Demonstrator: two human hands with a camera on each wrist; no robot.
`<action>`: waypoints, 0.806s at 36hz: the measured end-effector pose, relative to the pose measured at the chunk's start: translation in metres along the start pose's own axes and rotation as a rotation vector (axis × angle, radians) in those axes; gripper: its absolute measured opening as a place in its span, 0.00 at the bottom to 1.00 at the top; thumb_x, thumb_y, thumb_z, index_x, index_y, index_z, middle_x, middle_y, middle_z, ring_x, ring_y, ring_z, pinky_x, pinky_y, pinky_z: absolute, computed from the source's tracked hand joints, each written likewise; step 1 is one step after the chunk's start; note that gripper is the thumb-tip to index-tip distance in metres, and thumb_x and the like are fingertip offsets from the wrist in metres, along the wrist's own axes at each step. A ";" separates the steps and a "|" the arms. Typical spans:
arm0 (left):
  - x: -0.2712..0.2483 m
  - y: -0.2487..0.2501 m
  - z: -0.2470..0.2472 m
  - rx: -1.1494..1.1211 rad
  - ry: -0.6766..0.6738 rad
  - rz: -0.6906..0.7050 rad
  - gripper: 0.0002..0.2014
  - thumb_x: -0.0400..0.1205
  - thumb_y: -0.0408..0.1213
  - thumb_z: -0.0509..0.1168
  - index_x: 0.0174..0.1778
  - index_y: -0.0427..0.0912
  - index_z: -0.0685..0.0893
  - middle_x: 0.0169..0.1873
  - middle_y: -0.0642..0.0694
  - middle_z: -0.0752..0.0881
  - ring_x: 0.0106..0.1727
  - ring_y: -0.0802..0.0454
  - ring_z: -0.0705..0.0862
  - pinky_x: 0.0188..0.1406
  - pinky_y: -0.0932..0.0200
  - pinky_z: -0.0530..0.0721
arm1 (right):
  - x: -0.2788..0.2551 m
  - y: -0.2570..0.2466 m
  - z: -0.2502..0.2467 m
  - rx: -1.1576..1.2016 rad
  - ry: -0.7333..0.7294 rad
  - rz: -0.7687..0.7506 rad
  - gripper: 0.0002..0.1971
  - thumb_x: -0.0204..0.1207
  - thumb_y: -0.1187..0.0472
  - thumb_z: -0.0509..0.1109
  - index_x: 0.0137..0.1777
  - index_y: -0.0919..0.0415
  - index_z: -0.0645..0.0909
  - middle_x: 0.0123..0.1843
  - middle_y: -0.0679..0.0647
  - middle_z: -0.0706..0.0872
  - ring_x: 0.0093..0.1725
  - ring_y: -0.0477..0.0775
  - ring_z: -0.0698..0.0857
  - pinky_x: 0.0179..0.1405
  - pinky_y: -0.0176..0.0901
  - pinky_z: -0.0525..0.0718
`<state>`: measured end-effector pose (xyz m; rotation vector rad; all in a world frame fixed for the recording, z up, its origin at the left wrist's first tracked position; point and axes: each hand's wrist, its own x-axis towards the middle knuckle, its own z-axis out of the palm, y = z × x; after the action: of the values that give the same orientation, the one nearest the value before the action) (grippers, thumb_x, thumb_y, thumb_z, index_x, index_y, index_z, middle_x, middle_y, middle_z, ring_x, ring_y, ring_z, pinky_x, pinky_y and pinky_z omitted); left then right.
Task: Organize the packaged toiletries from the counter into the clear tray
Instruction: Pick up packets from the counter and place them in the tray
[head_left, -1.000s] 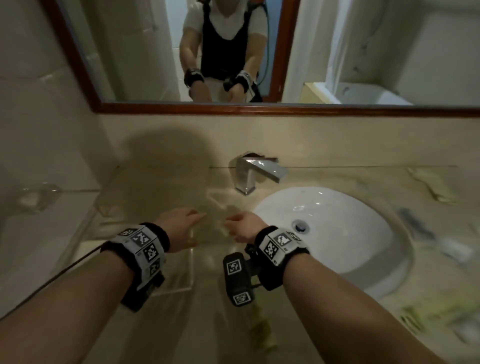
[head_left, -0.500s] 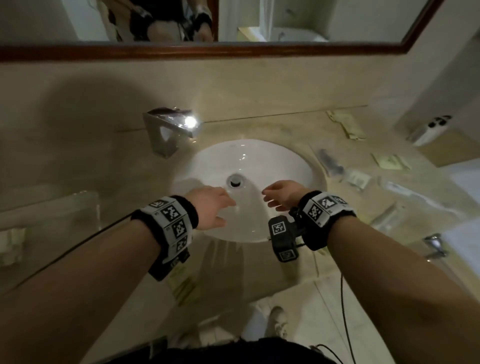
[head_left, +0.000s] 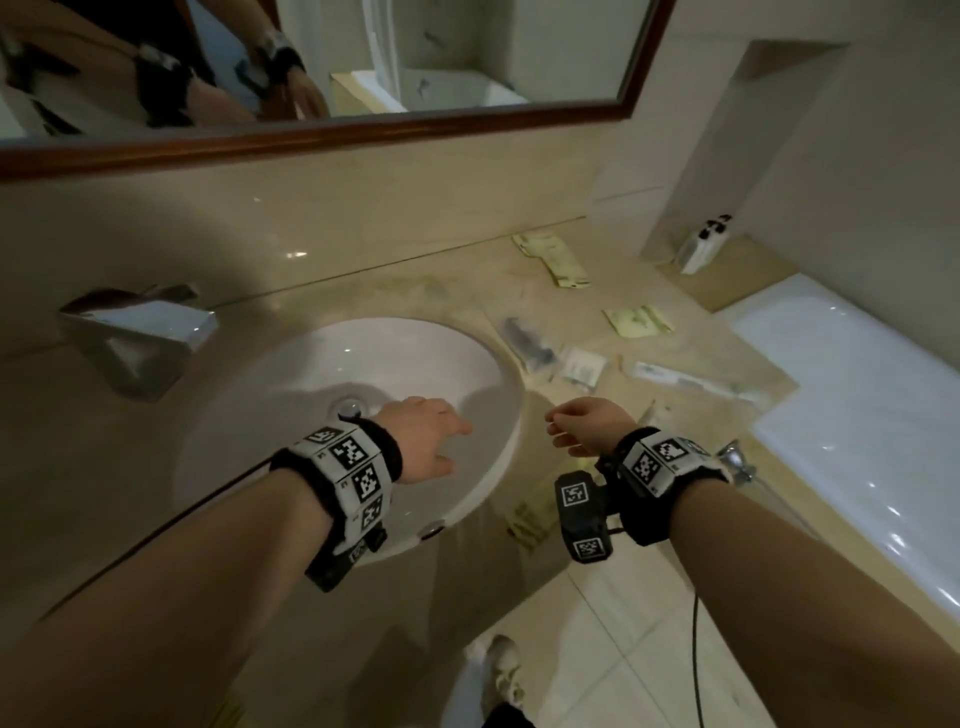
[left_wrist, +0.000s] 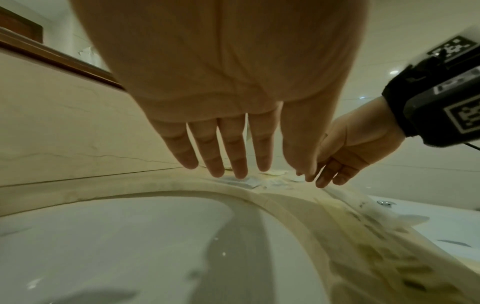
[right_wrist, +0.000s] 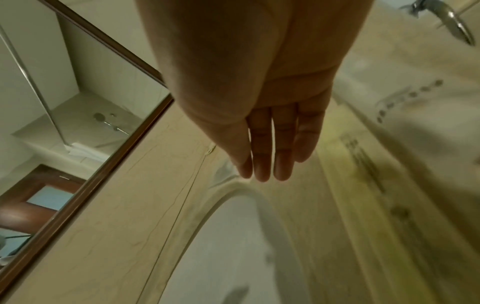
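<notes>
Several packaged toiletries lie on the beige counter (head_left: 691, 332) right of the sink: a long pale green packet (head_left: 553, 258) by the back wall, a smaller green packet (head_left: 636, 321), a clear packet with a dark item (head_left: 527, 343), a small white sachet (head_left: 582, 366) and a long clear wrapped item (head_left: 691, 382). My left hand (head_left: 431, 439) hovers over the white sink basin (head_left: 291, 415), fingers (left_wrist: 233, 152) straight and empty. My right hand (head_left: 582, 431) hangs above the basin's right rim, fingers (right_wrist: 283, 144) straight, holding nothing. The clear tray is out of view.
A chrome faucet (head_left: 140, 332) stands at the sink's back left. A white bathtub (head_left: 857, 415) lies beyond the counter's right edge, with a white bottle (head_left: 704, 247) on its ledge. A wood-framed mirror (head_left: 467, 52) hangs above. Green packets (head_left: 524, 522) show near the counter's front edge.
The view has swung right, from the tray side of the counter over the sink to the packets. Both hands moved right with it, still empty.
</notes>
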<state>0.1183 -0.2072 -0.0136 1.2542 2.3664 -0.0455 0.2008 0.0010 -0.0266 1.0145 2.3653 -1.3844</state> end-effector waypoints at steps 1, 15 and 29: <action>0.009 0.004 -0.004 -0.010 0.006 0.001 0.29 0.83 0.49 0.59 0.80 0.52 0.60 0.79 0.49 0.63 0.78 0.47 0.65 0.77 0.53 0.65 | 0.005 0.002 -0.008 -0.005 0.018 -0.002 0.14 0.84 0.65 0.59 0.62 0.70 0.81 0.50 0.58 0.83 0.48 0.54 0.81 0.37 0.36 0.79; 0.144 0.045 -0.052 -0.098 0.053 -0.069 0.29 0.83 0.49 0.59 0.80 0.51 0.61 0.79 0.48 0.63 0.79 0.47 0.63 0.79 0.49 0.64 | 0.134 0.014 -0.146 -0.106 0.316 0.044 0.19 0.78 0.60 0.66 0.69 0.60 0.76 0.66 0.60 0.82 0.63 0.64 0.82 0.64 0.50 0.81; 0.238 0.059 -0.077 -0.195 0.025 -0.177 0.27 0.83 0.44 0.61 0.79 0.52 0.64 0.78 0.50 0.65 0.77 0.48 0.66 0.77 0.53 0.65 | 0.253 0.034 -0.196 -0.335 0.282 0.299 0.33 0.74 0.47 0.69 0.76 0.60 0.65 0.74 0.64 0.69 0.72 0.67 0.71 0.72 0.56 0.71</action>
<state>0.0220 0.0304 -0.0318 0.9590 2.4300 0.1424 0.0656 0.2895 -0.0721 1.4590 2.3923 -0.7512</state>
